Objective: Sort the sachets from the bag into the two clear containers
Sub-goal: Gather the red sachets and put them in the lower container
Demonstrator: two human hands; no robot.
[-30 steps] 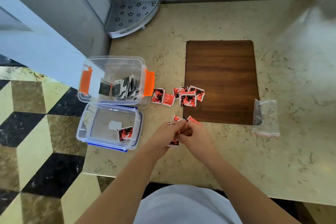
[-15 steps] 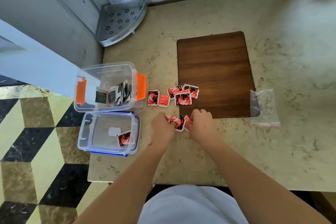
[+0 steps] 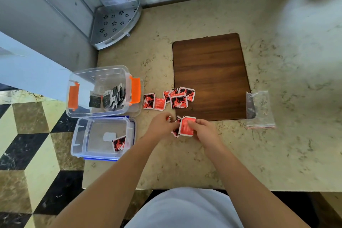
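My left hand (image 3: pixel 160 126) and my right hand (image 3: pixel 203 128) meet over the counter, both gripping a small bunch of red sachets (image 3: pixel 187 126); one flat red sachet faces up under my right thumb. Several more red sachets (image 3: pixel 177 97) lie loose by the brown board's near left corner. The clear container with orange clips (image 3: pixel 74 98) holds several black sachets (image 3: pixel 111 97). In front of it, the clear container with blue clips (image 3: pixel 79 139) holds one red sachet (image 3: pixel 119 143). The clear plastic bag (image 3: pixel 260 110) lies flat to the right.
A brown wooden board (image 3: pixel 211 72) lies on the marble counter (image 3: pixel 277 144). A white perforated corner shelf (image 3: pixel 112 26) stands at the back left by the wall. The counter's left edge drops to a chequered floor (image 3: pixel 27 163) just beside the containers.
My hands have shifted slightly and a red sachet now lies flat and face up in my right fingers. The view has moved in a little.
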